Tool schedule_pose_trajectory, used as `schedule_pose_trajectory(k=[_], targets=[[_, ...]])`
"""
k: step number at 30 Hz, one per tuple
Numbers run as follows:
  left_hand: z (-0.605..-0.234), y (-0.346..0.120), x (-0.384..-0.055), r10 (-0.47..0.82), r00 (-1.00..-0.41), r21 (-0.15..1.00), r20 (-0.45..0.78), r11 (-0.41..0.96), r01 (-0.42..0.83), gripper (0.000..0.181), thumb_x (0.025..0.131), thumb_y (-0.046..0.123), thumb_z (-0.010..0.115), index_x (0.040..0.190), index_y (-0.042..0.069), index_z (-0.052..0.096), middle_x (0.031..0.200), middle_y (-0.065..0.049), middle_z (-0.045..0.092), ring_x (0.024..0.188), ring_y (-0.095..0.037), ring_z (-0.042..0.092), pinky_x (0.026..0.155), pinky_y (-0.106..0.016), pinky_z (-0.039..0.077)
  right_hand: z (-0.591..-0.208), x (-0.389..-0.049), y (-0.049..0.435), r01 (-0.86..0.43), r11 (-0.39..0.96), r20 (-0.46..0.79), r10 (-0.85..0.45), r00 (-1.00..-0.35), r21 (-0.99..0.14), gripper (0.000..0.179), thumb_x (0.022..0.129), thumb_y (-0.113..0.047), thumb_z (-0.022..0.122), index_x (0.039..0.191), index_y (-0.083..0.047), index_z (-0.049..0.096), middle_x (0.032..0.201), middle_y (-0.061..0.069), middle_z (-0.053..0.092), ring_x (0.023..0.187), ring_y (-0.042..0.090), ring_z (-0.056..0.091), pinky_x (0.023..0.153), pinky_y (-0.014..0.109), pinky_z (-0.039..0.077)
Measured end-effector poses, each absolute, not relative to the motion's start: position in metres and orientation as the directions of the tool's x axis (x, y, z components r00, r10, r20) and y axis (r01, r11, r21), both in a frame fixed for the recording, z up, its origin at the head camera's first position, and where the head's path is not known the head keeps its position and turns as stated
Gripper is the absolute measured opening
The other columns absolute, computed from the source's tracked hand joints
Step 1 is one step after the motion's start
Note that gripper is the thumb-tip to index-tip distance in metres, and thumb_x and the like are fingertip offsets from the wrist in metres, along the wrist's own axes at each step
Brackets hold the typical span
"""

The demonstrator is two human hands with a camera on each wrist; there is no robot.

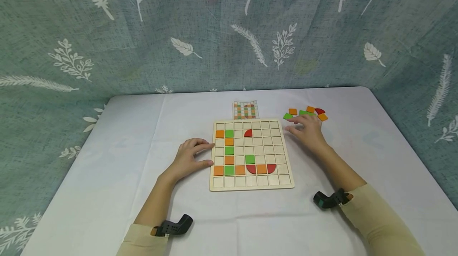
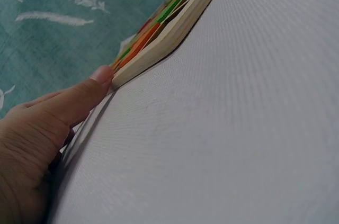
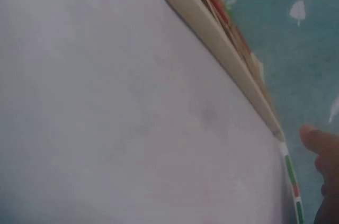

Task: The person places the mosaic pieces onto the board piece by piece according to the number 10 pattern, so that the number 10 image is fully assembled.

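Hands (image 1: 189, 156) (image 1: 308, 130) apart, left against the board (image 1: 257, 150)

Wooden grid board (image 1: 259, 151) lay flat, partly filled.
Six orange squares (image 1: 229, 142), four green squares (image 1: 229, 150) and three red quarter-circles (image 1: 248, 133) occupied its cells, chiefly left and near side; loose tiles (image 1: 310, 109) in the same colours lay grouped near its far right corner.

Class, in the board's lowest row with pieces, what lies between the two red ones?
One orange square lies between the red pieces, as the head view shows.
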State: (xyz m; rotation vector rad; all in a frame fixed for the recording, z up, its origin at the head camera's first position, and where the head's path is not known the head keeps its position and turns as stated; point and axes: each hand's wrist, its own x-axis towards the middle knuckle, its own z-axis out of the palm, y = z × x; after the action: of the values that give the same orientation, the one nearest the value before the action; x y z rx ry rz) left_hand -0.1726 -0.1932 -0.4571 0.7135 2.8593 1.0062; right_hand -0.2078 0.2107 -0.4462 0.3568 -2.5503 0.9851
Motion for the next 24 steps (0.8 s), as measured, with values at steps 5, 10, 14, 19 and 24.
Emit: schedule_pose_trajectory(k=[5,10,14,19,24], targets=[[-0.457,-0.193,-0.174,0.436,-0.888,0.591,0.147,0.681,0.432,0.057,0.075,0.04,0.077,0.127,0.021,0.062,0.122,-0.004,0.052,0.12,-0.026,0.04,0.1,-0.047,0.025,-0.448,-0.224,0.212,-0.24,0.766,0.318,-0.05,-0.947,-0.596,0.039,0.081,-0.021,0.074,0.114,-0.001,0.066,0.104,0.021,0.056,0.106,0.041,0.041,0.1,0.06,0.018],[-0.455,-0.193,-0.175,0.437,-0.888,0.592,0.143,0.681,0.431,0.057,0.075,0.04,0.078,0.127,0.022,0.062,0.122,-0.004,0.053,0.121,-0.026,0.04,0.1,-0.046,0.025,-0.451,-0.237,0.213,-0.139,0.832,0.238,-0.008,-0.971,-0.538,0.044,0.086,-0.03,0.068,0.123,-0.006,0.062,0.109,0.02,0.054,0.109,0.04,0.04,0.096,0.056,0.02],[-0.457,-0.193,-0.175,0.433,-0.894,0.601,0.117,0.686,0.411,0.057,0.076,0.041,0.077,0.128,0.023,0.061,0.123,-0.003,0.052,0.121,-0.024,0.039,0.101,-0.046,0.024,-0.456,-0.24,0.214,-0.101,0.848,0.204,0.009,-0.979,-0.521,0.043,0.088,-0.031,0.066,0.123,-0.006,0.063,0.108,0.019,0.053,0.108,0.04,0.039,0.096,0.056,0.019],[-0.459,-0.194,-0.176,0.429,-0.897,0.599,0.105,0.693,0.401,0.056,0.077,0.041,0.076,0.128,0.024,0.061,0.123,-0.002,0.052,0.122,-0.023,0.038,0.102,-0.046,0.024,-0.458,-0.239,0.212,-0.088,0.848,0.206,0.025,-0.978,-0.523,0.038,0.088,-0.031,0.066,0.115,-0.004,0.066,0.106,0.019,0.054,0.107,0.038,0.04,0.094,0.055,0.02],[-0.459,-0.194,-0.175,0.425,-0.9,0.605,0.093,0.694,0.39,0.057,0.077,0.042,0.076,0.128,0.024,0.061,0.124,-0.002,0.051,0.122,-0.023,0.038,0.102,-0.045,0.023,-0.459,-0.234,0.209,-0.116,0.84,0.231,0.012,-0.973,-0.531,0.038,0.089,-0.028,0.066,0.112,0.001,0.065,0.095,0.018,0.055,0.103,0.037,0.041,0.088,0.053,0.022]])
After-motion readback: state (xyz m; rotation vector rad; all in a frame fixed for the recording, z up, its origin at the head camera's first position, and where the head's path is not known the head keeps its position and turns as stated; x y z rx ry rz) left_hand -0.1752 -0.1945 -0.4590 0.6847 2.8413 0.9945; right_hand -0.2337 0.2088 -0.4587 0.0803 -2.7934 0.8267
